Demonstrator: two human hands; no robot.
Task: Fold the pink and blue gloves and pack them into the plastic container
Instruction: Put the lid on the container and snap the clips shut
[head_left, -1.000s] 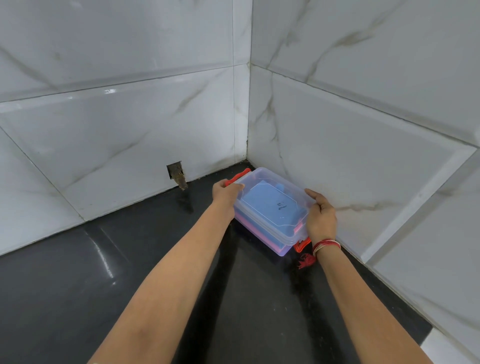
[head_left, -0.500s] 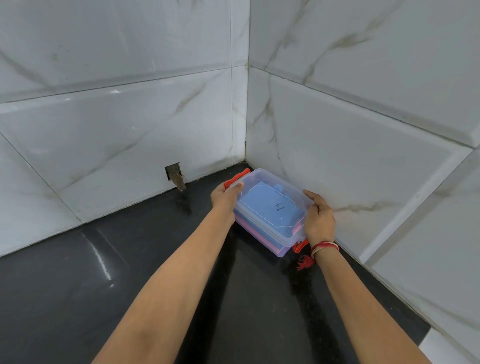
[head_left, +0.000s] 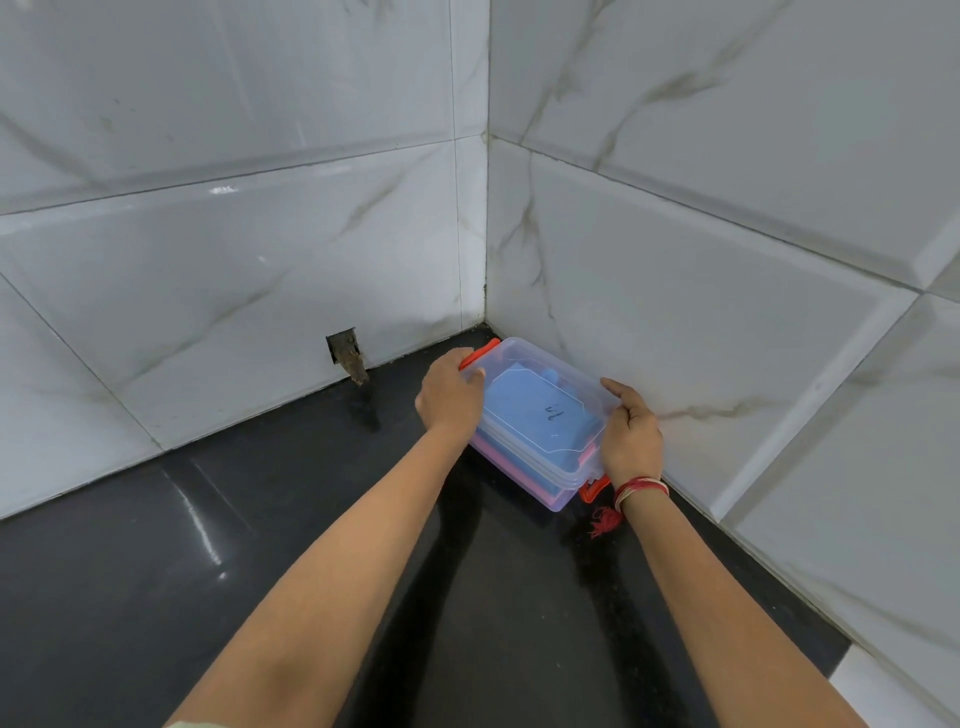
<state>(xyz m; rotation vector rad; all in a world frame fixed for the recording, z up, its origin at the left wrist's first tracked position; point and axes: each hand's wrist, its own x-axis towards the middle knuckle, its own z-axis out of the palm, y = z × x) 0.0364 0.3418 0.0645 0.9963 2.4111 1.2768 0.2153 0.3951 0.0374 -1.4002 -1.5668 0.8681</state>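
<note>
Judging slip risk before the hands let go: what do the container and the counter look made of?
The container: clear glossy plastic; the blue glove and pink glove show through it. Its orange clip looks like opaque plastic. The counter: dark polished stone, probably, given the sharp reflections.

walls: white grey-veined tiles (head_left: 208, 270) meet at corner seam (head_left: 485, 234) | surface: glossy black slab (head_left: 130, 623) below corner | left of corner: rusty cut-out (head_left: 345, 353) at wall base | light: glare streak (head_left: 200, 525) on slab, farther left
</note>
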